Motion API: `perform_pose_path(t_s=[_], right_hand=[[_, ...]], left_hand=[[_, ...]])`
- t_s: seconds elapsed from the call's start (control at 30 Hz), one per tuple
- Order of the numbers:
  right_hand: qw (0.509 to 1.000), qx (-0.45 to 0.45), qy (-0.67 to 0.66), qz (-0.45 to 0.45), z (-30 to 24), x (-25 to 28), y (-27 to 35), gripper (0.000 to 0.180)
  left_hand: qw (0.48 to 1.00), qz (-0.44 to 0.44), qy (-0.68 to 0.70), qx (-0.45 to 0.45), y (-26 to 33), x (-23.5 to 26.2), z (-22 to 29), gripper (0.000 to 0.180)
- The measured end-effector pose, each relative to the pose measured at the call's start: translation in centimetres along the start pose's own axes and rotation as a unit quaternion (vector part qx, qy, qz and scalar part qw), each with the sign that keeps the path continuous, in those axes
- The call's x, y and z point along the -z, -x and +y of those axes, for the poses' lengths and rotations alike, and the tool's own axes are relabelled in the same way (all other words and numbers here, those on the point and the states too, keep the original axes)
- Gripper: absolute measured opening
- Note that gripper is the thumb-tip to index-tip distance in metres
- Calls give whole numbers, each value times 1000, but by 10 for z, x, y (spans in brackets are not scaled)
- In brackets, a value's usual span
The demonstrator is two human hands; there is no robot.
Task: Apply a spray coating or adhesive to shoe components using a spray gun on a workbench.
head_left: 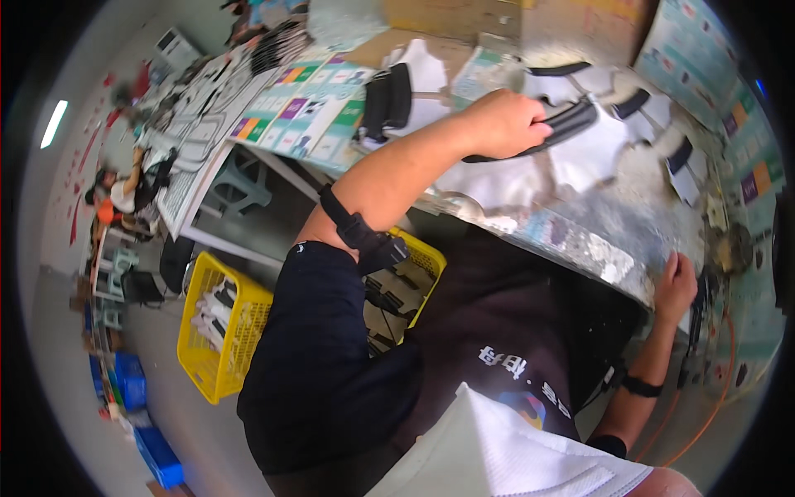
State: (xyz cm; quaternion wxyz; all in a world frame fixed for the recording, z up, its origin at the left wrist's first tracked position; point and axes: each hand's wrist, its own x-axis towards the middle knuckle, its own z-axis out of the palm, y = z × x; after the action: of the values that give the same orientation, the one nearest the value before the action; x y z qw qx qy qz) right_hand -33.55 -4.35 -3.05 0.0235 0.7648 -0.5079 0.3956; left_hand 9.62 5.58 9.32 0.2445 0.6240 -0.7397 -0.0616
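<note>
My left hand [505, 124] reaches across to the worktable, its fingers closed on the edge of a black curved padded strip [571, 126]. The strip is joined to a white fabric piece [588, 157] lying on the table; it resembles a shoe upper, though I cannot be sure. My right hand [676, 288] is at the table's right front edge with its fingers curled. Whatever it may hold is hidden. Beside it is a dark handle-like tool [700, 302]. More white pieces with black strips, such as one pair [684, 170], lie around the far side.
A stack of black-edged white pieces [387, 101] lies left of my left hand. Below the table stand a yellow basket [426, 257] and another yellow basket [189, 331] holding white pieces. An orange hose [729, 364] hangs at the right. Another person [124, 195] sits at the far left.
</note>
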Motion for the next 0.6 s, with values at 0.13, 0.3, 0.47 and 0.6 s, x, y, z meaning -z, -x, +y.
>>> perform_pose_path(t_s=[0.13, 0.3, 0.47, 0.6], right_hand=[[1000, -12, 1, -26, -4, -11, -6, 24], [999, 37, 8, -16, 1, -17, -6, 24], [999, 32, -6, -18, -5, -14, -3, 24], [999, 23, -16, -29, -4, -20, -8, 22]], left_hand=[[941, -27, 338, 11, 44, 55, 0, 24], [907, -132, 384, 111, 119, 84, -37, 26], [760, 451, 326, 336, 190, 196, -131, 40], [522, 721, 409, 201, 250, 264, -176, 58]])
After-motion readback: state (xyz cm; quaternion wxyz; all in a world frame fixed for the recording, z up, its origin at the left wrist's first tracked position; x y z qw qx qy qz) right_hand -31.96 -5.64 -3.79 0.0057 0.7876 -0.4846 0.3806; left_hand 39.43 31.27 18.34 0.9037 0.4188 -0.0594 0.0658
